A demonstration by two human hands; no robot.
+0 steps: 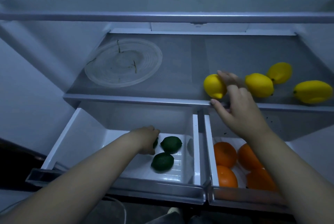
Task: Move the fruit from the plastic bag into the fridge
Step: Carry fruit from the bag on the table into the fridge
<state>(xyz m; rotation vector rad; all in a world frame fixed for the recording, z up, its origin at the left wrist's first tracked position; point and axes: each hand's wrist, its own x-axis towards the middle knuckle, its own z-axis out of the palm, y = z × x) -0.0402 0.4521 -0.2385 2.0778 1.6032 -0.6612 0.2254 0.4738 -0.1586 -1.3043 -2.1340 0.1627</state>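
Observation:
I look into an open fridge. My right hand (233,97) reaches onto the glass shelf (137,100), its fingers lying against a yellow lemon (213,86) near the shelf's front edge. Three more lemons (259,84) lie to the right on the same shelf. My left hand (146,138) is down in the pulled-out left drawer (75,138), curled around a green lime (155,142) that it mostly hides. Two other limes (170,144) lie beside it. Several oranges (225,153) fill the right drawer (207,151). The plastic bag is out of view.
A clear round plate (106,77) with a few dry stems sits on the shelf's left half. Another shelf's front bar (162,16) runs above. The divider between the two drawers stands between my arms. A white cord (122,207) and my legs show below.

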